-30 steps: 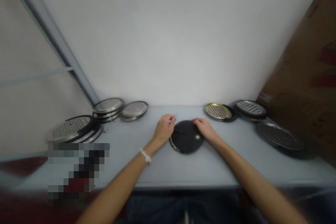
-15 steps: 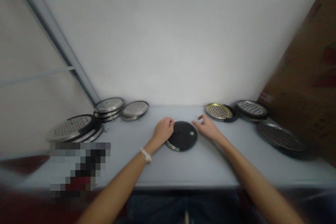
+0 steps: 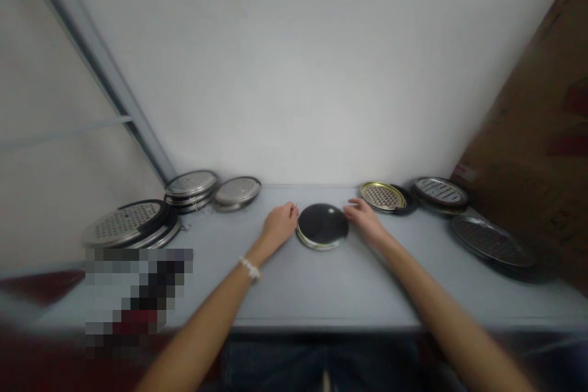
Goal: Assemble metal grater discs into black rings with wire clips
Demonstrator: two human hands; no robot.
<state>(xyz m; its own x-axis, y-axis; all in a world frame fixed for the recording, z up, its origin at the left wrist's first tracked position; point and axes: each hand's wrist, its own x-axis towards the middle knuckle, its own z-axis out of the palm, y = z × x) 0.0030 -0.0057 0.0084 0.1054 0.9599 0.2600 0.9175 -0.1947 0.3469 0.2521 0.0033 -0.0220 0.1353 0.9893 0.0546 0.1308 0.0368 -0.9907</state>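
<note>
A round black disc (image 3: 323,224) with a shiny metal rim along its near edge lies on the table in front of me. It may be a flat grater seen from its back; its underside is hidden. At its left edge is my left hand (image 3: 278,223), with thumb and fingertips pinched together. Something thin pokes out of that pinch, too small to name. My right hand (image 3: 366,219) is at the disc's right edge, thumb and fingers apart and the fingertips close to or touching the rim.
Round metal graters with black edging are stacked at left (image 3: 133,223) and back left (image 3: 192,184), beside a single-looking one (image 3: 237,192). On the right lie a gold-rimmed grater (image 3: 383,195), a slotted one (image 3: 441,190) and a dark-looking one (image 3: 492,240). Cardboard (image 3: 528,153) rises at right.
The black disc has shifted slightly away from me and to the right. My left hand has moved a little left, off the disc's top; my right hand has come closer to its edge.
</note>
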